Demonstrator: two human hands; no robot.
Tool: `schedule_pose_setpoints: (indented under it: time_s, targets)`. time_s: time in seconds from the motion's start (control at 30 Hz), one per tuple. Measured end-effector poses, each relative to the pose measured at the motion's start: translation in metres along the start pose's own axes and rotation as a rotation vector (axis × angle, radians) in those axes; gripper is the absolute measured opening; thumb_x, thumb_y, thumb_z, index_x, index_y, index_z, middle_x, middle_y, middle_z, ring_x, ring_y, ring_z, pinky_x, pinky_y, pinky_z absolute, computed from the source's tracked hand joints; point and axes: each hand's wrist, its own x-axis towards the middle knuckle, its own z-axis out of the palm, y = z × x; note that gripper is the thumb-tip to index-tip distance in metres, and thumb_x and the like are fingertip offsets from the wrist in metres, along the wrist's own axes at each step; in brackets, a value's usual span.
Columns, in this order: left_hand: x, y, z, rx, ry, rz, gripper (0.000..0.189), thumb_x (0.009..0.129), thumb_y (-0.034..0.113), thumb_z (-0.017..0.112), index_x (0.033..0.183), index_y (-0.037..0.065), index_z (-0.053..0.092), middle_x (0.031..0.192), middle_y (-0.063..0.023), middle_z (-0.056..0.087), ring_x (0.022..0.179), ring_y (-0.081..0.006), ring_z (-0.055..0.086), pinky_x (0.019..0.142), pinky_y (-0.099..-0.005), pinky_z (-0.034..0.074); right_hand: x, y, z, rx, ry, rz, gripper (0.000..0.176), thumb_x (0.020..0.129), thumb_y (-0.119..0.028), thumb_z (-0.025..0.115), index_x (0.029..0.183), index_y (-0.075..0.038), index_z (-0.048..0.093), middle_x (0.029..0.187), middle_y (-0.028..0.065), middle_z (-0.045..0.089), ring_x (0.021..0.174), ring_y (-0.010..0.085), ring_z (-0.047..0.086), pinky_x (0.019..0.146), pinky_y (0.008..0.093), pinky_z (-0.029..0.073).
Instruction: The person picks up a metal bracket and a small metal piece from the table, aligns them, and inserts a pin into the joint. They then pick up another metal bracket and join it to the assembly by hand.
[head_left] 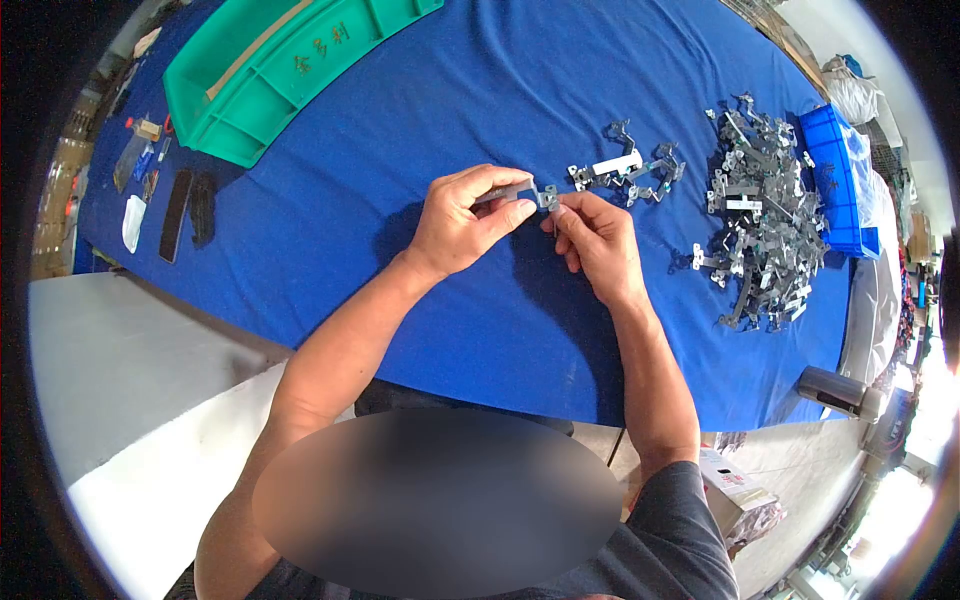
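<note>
A small bent metal bracket [545, 197] is held between my two hands over the blue cloth. My left hand [465, 215] pinches its left part between thumb and fingers. On the other end, the thumb and fingertips of my right hand [598, 240] close around the bracket's edge, hiding some of it. Just beyond my right hand lie several loose metal brackets [615, 165] of a similar look. Farther right, a large heap of metal brackets [760, 215] is spread on the cloth.
A green plastic bin [235, 125] stands at the far left. Near it lie small tools [140, 160] and a dark strip [176, 215]. A blue plastic bin [830, 180] borders the heap. The blue cloth [330, 240] covers the table; a dark cylinder [835, 390] sits at the right corner.
</note>
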Motion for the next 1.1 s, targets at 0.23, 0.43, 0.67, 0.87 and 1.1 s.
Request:
schedule_pose_setpoints:
  time_s: [0.23,0.43,0.67,0.87,1.1]
  targets:
    - [-0.001,-0.004,0.0,-0.075,-0.065,-0.066,0.023,0.088,0.011,0.076,0.108,0.0,0.071,0.087,0.0006,0.068,0.073,-0.0028,0.056,0.064,-0.0223,0.047,0.002,0.008,0.002,-0.053,0.005,-0.071,0.018,0.1,-0.014,0.06,0.107,0.0,0.068,0.082,0.0034,0.068,0.064,0.0064,0.059,0.05,0.0232,0.048]
    - [-0.001,-0.003,0.001,-0.065,-0.098,-0.07,0.023,0.089,0.012,0.076,0.108,0.0,0.072,0.083,0.0025,0.066,0.069,-0.0016,0.053,0.061,-0.0213,0.044,0.003,0.01,0.002,-0.047,0.004,-0.074,0.018,0.1,-0.011,0.059,0.11,0.001,0.067,0.081,0.0037,0.066,0.065,0.0072,0.059,0.053,0.0241,0.05]
    - [-0.002,-0.002,-0.001,0.0,-0.054,0.008,0.023,0.088,0.013,0.076,0.106,-0.001,0.072,0.086,0.0002,0.068,0.072,-0.003,0.056,0.063,-0.0223,0.046,0.004,0.007,-0.001,0.084,-0.047,-0.074,0.02,0.1,-0.009,0.058,0.114,0.003,0.066,0.086,0.0057,0.066,0.065,0.0093,0.06,0.058,0.0247,0.053]
    - [-0.001,-0.001,0.0,-0.047,-0.017,-0.048,0.022,0.087,0.011,0.076,0.106,-0.001,0.071,0.087,-0.0009,0.069,0.072,-0.0037,0.056,0.064,-0.0222,0.046,0.004,0.006,-0.001,0.077,-0.03,-0.065,0.02,0.1,-0.009,0.058,0.112,0.004,0.066,0.086,0.0063,0.066,0.066,0.01,0.06,0.058,0.0256,0.054]
    - [-0.001,-0.001,0.0,-0.083,-0.09,-0.105,0.022,0.087,0.009,0.076,0.106,-0.001,0.072,0.086,0.0005,0.067,0.069,-0.0027,0.053,0.061,-0.0226,0.045,0.005,0.012,-0.001,0.042,-0.025,-0.089,0.02,0.1,-0.008,0.057,0.112,0.006,0.065,0.085,0.0066,0.066,0.065,0.0105,0.061,0.06,0.0264,0.054]
